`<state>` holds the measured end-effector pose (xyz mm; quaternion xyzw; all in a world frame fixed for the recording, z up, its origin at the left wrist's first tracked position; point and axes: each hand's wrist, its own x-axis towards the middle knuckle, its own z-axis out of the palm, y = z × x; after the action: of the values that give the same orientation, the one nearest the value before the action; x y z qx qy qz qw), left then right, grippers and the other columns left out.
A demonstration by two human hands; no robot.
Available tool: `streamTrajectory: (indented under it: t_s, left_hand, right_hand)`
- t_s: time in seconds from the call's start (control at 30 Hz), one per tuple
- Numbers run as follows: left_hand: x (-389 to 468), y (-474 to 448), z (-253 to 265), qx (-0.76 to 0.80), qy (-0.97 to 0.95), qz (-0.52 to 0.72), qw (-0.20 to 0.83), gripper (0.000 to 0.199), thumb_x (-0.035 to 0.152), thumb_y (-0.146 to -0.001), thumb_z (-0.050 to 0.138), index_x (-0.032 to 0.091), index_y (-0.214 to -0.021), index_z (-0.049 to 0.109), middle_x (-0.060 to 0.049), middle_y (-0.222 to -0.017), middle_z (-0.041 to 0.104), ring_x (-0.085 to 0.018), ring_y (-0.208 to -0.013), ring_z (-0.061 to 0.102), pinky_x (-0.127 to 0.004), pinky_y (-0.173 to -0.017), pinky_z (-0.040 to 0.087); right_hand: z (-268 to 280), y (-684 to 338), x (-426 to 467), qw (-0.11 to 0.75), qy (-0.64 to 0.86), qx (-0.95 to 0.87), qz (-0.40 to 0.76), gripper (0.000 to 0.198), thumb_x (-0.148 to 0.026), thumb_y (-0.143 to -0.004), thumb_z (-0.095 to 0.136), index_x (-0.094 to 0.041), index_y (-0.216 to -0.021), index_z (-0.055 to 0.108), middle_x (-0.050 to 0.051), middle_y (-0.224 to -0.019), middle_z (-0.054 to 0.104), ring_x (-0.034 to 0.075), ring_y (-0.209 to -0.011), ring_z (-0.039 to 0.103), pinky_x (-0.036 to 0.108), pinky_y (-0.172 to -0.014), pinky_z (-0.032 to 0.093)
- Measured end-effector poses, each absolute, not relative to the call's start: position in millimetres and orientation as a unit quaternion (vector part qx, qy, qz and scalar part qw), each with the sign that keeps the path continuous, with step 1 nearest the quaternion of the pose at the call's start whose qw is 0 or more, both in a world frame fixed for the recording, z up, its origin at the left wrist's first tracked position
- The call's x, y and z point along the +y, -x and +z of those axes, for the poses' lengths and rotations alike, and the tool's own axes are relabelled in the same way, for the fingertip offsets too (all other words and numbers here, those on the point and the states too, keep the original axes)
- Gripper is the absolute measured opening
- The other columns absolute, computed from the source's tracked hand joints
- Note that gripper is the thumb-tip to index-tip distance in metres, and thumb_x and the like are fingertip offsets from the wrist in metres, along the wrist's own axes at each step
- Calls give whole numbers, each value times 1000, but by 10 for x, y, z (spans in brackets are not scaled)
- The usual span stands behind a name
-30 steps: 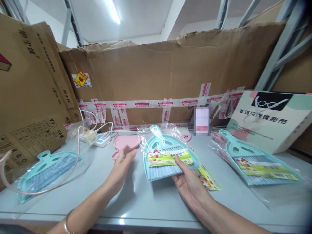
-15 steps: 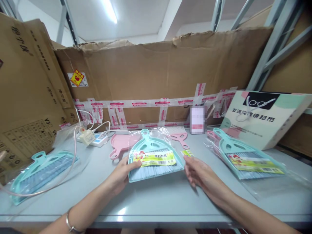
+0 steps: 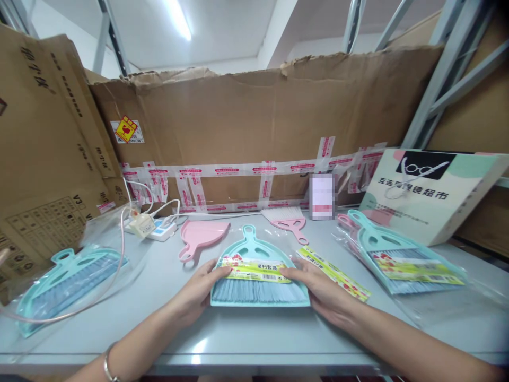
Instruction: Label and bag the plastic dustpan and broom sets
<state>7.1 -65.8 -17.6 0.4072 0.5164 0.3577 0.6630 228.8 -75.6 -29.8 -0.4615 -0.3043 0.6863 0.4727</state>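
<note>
A teal dustpan-and-brush set (image 3: 258,278) with a yellow-green paper label lies flat on the grey table (image 3: 246,334), handle pointing away from me. My left hand (image 3: 201,289) grips its left edge, thumb on the label. My right hand (image 3: 318,292) grips its right edge, fingers on the label's right end. A loose label strip (image 3: 334,274) lies just right of my right hand.
A pink dustpan (image 3: 201,236) and a pink brush (image 3: 288,220) lie behind the set. Bagged teal sets rest at the left (image 3: 66,284) and right (image 3: 397,254). A power strip (image 3: 159,229) with cables, a printed box (image 3: 429,193) and cardboard walls (image 3: 258,116) border the table.
The set was held up in my right hand, then laid flat and slid nearer to me. My left hand came in; now both hands hold its sides. The label strip lies on the table.
</note>
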Motion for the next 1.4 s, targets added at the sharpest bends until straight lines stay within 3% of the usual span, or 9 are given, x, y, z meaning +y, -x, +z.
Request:
streamTrajectory:
  t_s: [0.17, 0.33, 0.53, 0.8, 0.93, 1.07, 1.13, 1.3, 1.4]
  left_hand:
    - [-710, -4, -164, 453, -451, 363, 678, 57, 33, -75, 65, 23, -128, 45, -9, -126, 56, -21, -104, 58, -28, -76, 51]
    - [-739, 64, -179, 338, -540, 367, 678, 60, 17, -70, 70, 22, -126, 49, -7, -129, 53, -20, -116, 49, -28, -99, 37]
    - [-743, 98, -312, 457, -438, 401, 662, 63, 22, -66, 74, 17, -123, 48, -6, -97, 67, -13, -79, 62, -22, -73, 48]
    - [-853, 23, -260, 546, -476, 334, 603, 84, 40, -71, 66, 12, -134, 19, 2, -59, 60, -11, -46, 54, -23, -49, 44]
    - [-897, 158, -237, 539, -677, 289, 409, 82, 46, -69, 65, 17, -135, 26, 1, -67, 56, -16, -59, 56, -29, -58, 47]
    - [-953, 212, -258, 434, -851, 257, 149, 81, 46, -60, 72, 27, -132, 38, -12, -122, 50, -29, -108, 49, -43, -88, 43]
    - [-956, 158, -299, 381, -893, 214, 105, 73, 44, -65, 69, 26, -131, 42, -13, -134, 44, -33, -119, 43, -47, -95, 38]
    - [-849, 53, -383, 377, -910, 156, 76, 33, 24, -85, 46, 25, -115, 60, -10, -123, 59, -29, -114, 53, -49, -97, 38]
    - [-785, 97, -392, 367, -913, 162, 69, 32, 22, -86, 45, 29, -112, 62, -8, -118, 63, -27, -111, 56, -49, -99, 37]
  right_hand:
    - [-317, -2352, -792, 458, 422, -322, 713, 40, -20, -70, 66, -16, -108, 55, 9, -92, 70, 21, -85, 67, 34, -82, 52]
    - [-202, -2446, -907, 420, 361, -358, 752, 62, -18, -67, 70, -20, -125, 46, 8, -112, 64, 20, -103, 60, 34, -95, 45]
    - [-251, -2430, -1002, 455, 398, -325, 728, 105, -11, -56, 78, -19, -140, 14, 11, -116, 61, 19, -100, 62, 32, -94, 46]
    - [-331, -2343, -995, 485, 516, -280, 648, 62, -10, -76, 63, -5, -128, 28, 11, -75, 70, 12, -58, 65, 16, -56, 55]
    - [-311, -2386, -992, 498, 536, -275, 623, 58, -10, -81, 58, -7, -128, 24, 7, -63, 68, 10, -49, 62, 15, -50, 53]
    - [-302, -2397, -997, 480, 541, -285, 629, 61, -12, -81, 57, -8, -130, 21, 7, -61, 68, 10, -48, 61, 17, -51, 52]
    - [-308, -2397, -1011, 464, 527, -299, 646, 65, -14, -78, 61, -8, -130, 21, 7, -63, 68, 10, -50, 61, 18, -53, 52]
    - [-365, -2516, -1124, 397, 507, -394, 656, 88, -31, -70, 68, -10, -135, 12, 2, -71, 65, 12, -56, 61, 25, -60, 52]
    - [-417, -2674, -1190, 326, 540, -572, 524, 93, -38, -63, 73, -17, -137, 21, -2, -71, 60, 14, -57, 57, 27, -57, 49]
